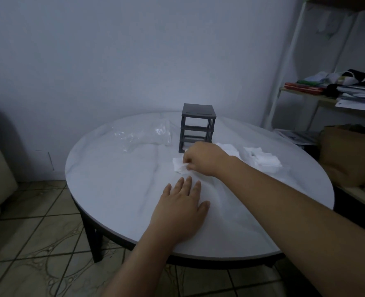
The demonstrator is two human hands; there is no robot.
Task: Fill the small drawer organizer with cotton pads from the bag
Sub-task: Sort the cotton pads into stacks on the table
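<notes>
One right hand (pixel 200 158) pinches soft white square cotton pads (pixel 179 166).

We see a round white table (pixel 113 200). On it the grey drawer organizer (pixel 198 123) stands at twelve o'clock, a clear bag (pixel 147 133) lies at eleven, cotton pads (pixel 260 159) at two.

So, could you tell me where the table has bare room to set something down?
The table is bare on the left, between bag and near rim, left of the left hand. Crowded: by the organizer, where the right hand grips pads, more pads heaped right of it.
</notes>
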